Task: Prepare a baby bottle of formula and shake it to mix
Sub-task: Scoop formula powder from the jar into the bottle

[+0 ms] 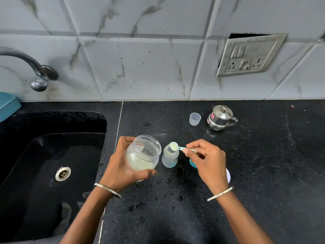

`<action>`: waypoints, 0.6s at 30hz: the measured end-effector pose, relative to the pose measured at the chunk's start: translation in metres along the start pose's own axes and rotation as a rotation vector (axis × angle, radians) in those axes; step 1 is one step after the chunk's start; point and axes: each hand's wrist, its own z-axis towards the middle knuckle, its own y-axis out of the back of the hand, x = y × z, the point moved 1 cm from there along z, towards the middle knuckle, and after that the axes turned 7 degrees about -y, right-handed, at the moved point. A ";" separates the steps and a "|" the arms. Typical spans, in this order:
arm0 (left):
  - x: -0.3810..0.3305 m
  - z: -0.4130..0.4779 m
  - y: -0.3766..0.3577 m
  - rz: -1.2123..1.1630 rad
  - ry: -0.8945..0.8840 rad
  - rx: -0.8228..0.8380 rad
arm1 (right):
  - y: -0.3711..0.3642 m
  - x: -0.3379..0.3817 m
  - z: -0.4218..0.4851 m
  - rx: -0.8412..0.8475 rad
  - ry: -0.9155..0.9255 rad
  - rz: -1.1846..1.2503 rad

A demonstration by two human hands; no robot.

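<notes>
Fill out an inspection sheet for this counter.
Surface: black counter, damp-looking spots.
Job's things: open powder jar; baby bottle upright, uncapped; scoop over its mouth.
Clutter: clear cap, steel pot, teal ring partly hidden.
Grips: left grip holds the powder jar; right grip pinches the scoop.
Cables: nothing seen.
Surroundings: sink, tap, socket plate.

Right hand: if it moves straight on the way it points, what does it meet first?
Probably the open powder jar that the left hand holds: the right hand points left, its scoop over the baby bottle. Depth is unclear; it may touch the bottle first.
</notes>
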 end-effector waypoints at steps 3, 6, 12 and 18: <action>0.000 0.000 0.000 0.005 -0.007 0.006 | -0.007 -0.008 -0.004 -0.034 0.285 -0.248; -0.001 0.000 0.000 0.001 -0.002 0.012 | -0.013 -0.014 -0.009 -0.114 0.519 -0.464; -0.001 0.000 0.000 -0.009 -0.014 0.030 | -0.013 -0.019 -0.013 -0.196 0.654 -0.498; 0.000 0.000 0.002 -0.017 -0.021 0.020 | -0.011 -0.018 -0.014 -0.215 0.666 -0.500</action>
